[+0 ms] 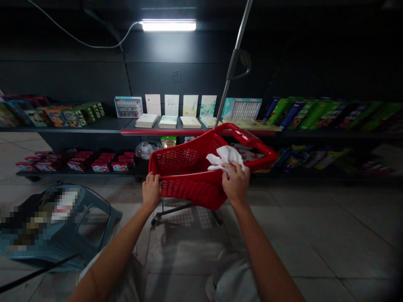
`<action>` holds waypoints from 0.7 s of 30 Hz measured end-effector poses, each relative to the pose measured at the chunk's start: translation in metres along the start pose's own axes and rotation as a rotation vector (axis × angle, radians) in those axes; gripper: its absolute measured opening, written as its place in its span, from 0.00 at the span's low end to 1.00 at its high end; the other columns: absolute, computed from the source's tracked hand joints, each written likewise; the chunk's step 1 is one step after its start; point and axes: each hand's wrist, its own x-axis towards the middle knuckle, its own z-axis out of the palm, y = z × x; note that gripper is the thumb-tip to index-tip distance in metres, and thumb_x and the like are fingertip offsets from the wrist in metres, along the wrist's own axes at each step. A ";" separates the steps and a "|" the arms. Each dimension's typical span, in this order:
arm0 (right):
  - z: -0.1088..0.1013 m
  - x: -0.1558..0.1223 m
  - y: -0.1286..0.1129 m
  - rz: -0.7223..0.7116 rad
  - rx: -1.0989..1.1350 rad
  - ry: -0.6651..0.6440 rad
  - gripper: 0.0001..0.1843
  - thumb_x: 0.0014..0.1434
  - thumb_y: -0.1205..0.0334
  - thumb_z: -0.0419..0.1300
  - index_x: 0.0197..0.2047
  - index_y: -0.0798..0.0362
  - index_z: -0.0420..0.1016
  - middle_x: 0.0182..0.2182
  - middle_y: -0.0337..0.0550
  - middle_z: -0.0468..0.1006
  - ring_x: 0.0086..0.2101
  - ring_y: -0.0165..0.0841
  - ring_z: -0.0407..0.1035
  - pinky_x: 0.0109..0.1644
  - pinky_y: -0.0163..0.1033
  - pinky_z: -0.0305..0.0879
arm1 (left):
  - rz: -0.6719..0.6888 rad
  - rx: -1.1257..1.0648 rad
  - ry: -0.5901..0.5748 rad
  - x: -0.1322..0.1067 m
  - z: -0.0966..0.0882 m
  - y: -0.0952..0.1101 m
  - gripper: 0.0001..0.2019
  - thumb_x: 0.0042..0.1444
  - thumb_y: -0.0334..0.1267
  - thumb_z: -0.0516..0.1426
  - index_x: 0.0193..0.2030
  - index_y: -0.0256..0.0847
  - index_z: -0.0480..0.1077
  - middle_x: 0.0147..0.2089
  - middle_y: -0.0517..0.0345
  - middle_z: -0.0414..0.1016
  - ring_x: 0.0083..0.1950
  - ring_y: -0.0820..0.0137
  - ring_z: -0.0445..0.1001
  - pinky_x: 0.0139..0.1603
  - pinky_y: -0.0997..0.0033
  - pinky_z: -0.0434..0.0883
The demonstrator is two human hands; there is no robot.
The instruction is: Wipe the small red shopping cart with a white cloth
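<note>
Head view: one red cart [189, 188], one white cloth [225, 156], four upright booklets [171, 105] and four low stacks [168, 121] in front of them. The cart stands on the floor between the person and the shelf [107, 122], its handle toward the right. Both forearms reach forward, well apart. The left hand [152, 189] curls its fingers over the cart's near left corner, closed on the rim. The right hand [236, 180], knuckles up, grips the cloth against the near rim beside the handle. Grey tiles [299, 235] cover the floor; one tube lamp [169, 25] lights the dark shelving. Far right, blurred goods [315, 113] look like green and blue packets.
</note>
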 end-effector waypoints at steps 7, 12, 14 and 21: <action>0.026 -0.008 -0.041 -0.051 0.149 -0.140 0.17 0.63 0.71 0.56 0.49 0.51 0.82 0.52 0.49 0.78 0.51 0.44 0.65 0.62 0.48 0.62 | -0.031 -0.055 -0.004 0.004 0.004 0.013 0.17 0.72 0.46 0.51 0.60 0.41 0.69 0.63 0.41 0.73 0.76 0.56 0.58 0.59 0.56 0.74; 0.043 -0.017 -0.088 -0.028 0.171 -0.254 0.18 0.63 0.73 0.55 0.50 0.49 0.81 0.51 0.47 0.78 0.51 0.44 0.64 0.59 0.47 0.64 | -0.050 -0.068 -0.017 0.005 0.002 0.018 0.16 0.72 0.44 0.51 0.59 0.40 0.69 0.63 0.40 0.72 0.76 0.56 0.58 0.59 0.56 0.75; 0.046 -0.021 -0.104 -0.033 0.166 -0.296 0.19 0.63 0.73 0.56 0.51 0.49 0.80 0.53 0.47 0.77 0.52 0.44 0.63 0.58 0.46 0.65 | -0.052 -0.062 -0.008 0.004 0.002 0.020 0.16 0.72 0.43 0.50 0.59 0.39 0.68 0.64 0.38 0.71 0.76 0.55 0.58 0.58 0.56 0.75; 0.043 -0.028 -0.133 -0.110 0.155 -0.421 0.23 0.63 0.74 0.56 0.58 0.47 0.76 0.60 0.45 0.73 0.56 0.44 0.61 0.59 0.45 0.65 | -0.024 -0.037 0.005 0.001 0.001 0.019 0.17 0.72 0.43 0.49 0.60 0.38 0.67 0.64 0.36 0.70 0.76 0.53 0.58 0.58 0.53 0.75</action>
